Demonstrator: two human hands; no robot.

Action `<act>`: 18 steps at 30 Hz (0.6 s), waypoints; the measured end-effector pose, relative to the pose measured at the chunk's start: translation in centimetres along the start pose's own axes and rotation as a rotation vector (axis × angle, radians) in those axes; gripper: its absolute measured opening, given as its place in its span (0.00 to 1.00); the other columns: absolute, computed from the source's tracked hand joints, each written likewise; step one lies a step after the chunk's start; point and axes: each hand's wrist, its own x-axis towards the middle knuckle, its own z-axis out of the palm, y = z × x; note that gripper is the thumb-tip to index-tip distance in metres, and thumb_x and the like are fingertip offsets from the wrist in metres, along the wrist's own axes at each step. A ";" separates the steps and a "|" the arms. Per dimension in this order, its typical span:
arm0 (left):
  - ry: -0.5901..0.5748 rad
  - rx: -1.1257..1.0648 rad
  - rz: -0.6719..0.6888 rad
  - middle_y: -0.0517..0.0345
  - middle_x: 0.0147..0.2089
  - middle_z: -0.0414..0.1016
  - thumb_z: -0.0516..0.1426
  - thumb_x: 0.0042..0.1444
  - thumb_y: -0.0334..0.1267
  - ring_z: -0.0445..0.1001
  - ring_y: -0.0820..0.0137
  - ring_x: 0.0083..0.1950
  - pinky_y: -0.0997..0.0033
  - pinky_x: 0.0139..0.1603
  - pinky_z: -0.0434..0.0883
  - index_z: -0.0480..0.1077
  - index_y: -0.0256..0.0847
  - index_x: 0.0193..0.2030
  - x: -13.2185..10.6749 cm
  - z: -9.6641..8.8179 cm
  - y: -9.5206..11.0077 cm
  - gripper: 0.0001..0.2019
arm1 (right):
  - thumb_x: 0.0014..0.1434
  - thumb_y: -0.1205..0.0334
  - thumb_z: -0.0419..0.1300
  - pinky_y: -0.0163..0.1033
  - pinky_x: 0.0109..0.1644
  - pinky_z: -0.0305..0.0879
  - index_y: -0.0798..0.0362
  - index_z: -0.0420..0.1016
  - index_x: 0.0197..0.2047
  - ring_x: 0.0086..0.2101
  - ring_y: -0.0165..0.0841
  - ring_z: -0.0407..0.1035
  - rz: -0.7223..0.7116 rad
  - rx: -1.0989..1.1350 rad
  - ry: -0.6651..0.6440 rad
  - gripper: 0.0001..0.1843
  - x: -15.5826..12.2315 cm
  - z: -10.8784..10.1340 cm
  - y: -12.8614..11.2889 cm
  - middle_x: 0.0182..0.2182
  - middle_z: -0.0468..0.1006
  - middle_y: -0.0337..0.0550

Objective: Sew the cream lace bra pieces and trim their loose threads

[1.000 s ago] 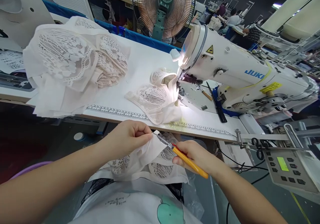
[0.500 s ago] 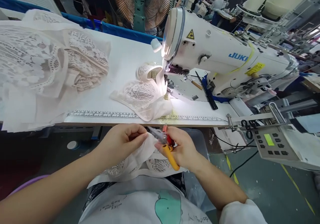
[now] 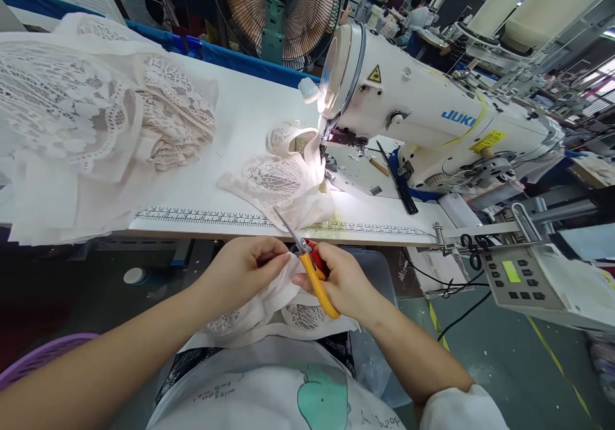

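My left hand (image 3: 245, 268) is closed in a pinch on the edge of a white lace garment piece (image 3: 269, 308) that lies in my lap. My right hand (image 3: 343, 282) touches the same edge and is closed round yellow-handled thread snips (image 3: 307, 270), whose metal blades point up and to the left, over the table's front edge. Another lace piece (image 3: 281, 183) lies on the white table (image 3: 240, 116) under the needle of the white JUKI sewing machine (image 3: 423, 122).
A big heap of lace pieces (image 3: 91, 122) covers the table's left. A ruler strip (image 3: 216, 218) runs along the front edge. A control panel (image 3: 521, 276) hangs at right. A standing fan (image 3: 276, 7) is behind the table. A purple basket rim (image 3: 43, 353) shows at lower left.
My right hand has turned the snips from pointing at the fabric edge to blades up-left, and come close to my left hand. The camera has swung left and slightly down.
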 end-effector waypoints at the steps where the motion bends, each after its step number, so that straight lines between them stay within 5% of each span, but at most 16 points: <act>1: -0.002 0.016 0.012 0.61 0.21 0.67 0.51 0.52 0.45 0.61 0.74 0.23 0.77 0.23 0.60 0.70 0.38 0.26 0.0 0.0 -0.1 0.14 | 0.49 0.52 0.59 0.31 0.24 0.49 0.50 0.50 0.22 0.23 0.26 0.50 -0.013 0.004 -0.007 0.20 0.0 0.1 0.0 0.21 0.57 0.33; 4: 0.070 0.115 0.133 0.58 0.26 0.72 0.48 0.55 0.42 0.68 0.72 0.27 0.75 0.26 0.66 0.71 0.38 0.32 -0.3 0.4 -0.8 0.14 | 0.51 0.57 0.56 0.31 0.24 0.49 0.50 0.49 0.21 0.22 0.26 0.50 -0.085 0.004 0.013 0.18 0.1 0.2 -0.3 0.19 0.56 0.32; 6: 0.247 0.262 0.353 0.50 0.41 0.76 0.50 0.56 0.43 0.74 0.65 0.41 0.68 0.40 0.72 0.68 0.37 0.48 -0.8 1.1 -1.7 0.17 | 0.51 0.60 0.55 0.31 0.24 0.49 0.50 0.49 0.21 0.21 0.26 0.50 -0.144 -0.033 0.098 0.15 0.2 -0.1 -0.7 0.19 0.56 0.32; 8: 0.434 0.469 0.589 0.40 0.56 0.68 0.54 0.55 0.46 0.66 0.56 0.58 0.55 0.57 0.66 0.54 0.34 0.62 -1.4 2.2 -3.3 0.30 | 0.50 0.62 0.55 0.32 0.24 0.48 0.50 0.50 0.22 0.21 0.26 0.50 -0.191 -0.099 0.206 0.14 0.3 -0.6 -1.1 0.18 0.57 0.32; 10: 0.554 0.675 0.679 0.33 0.63 0.59 0.56 0.53 0.42 0.57 0.51 0.65 0.46 0.63 0.57 0.42 0.33 0.66 -2.0 3.3 -5.2 0.38 | 0.50 0.63 0.55 0.33 0.25 0.50 0.50 0.52 0.22 0.21 0.26 0.53 -0.209 -0.143 0.268 0.13 0.3 -1.3 -1.7 0.19 0.60 0.33; 14: 0.590 0.757 0.337 0.35 0.59 0.65 0.51 0.52 0.34 0.63 0.49 0.61 0.45 0.61 0.60 0.55 0.33 0.61 -3.4 2.3 -9.3 0.27 | 0.53 0.62 0.55 0.36 0.28 0.58 0.50 0.55 0.23 0.24 0.30 0.63 -0.249 -0.099 0.306 0.11 -0.1 -2.3 -2.9 0.22 0.67 0.38; 16: 0.513 0.682 0.117 0.50 0.48 0.75 0.49 0.53 0.36 0.74 0.55 0.49 0.53 0.53 0.70 0.65 0.43 0.49 -4.5 -0.4 -10.8 0.16 | 0.54 0.62 0.55 0.37 0.30 0.61 0.50 0.56 0.24 0.26 0.31 0.66 -0.289 0.001 0.314 0.12 -0.5 -2.4 -3.2 0.22 0.68 0.38; 18: 0.604 0.671 0.038 0.53 0.44 0.75 0.47 0.55 0.36 0.74 0.58 0.44 0.54 0.48 0.72 0.65 0.46 0.42 -6.1 -4.2 -11.7 0.10 | 0.56 0.61 0.55 0.37 0.32 0.63 0.49 0.57 0.25 0.27 0.32 0.67 -0.310 0.127 0.282 0.11 -1.0 -2.2 -3.1 0.23 0.69 0.38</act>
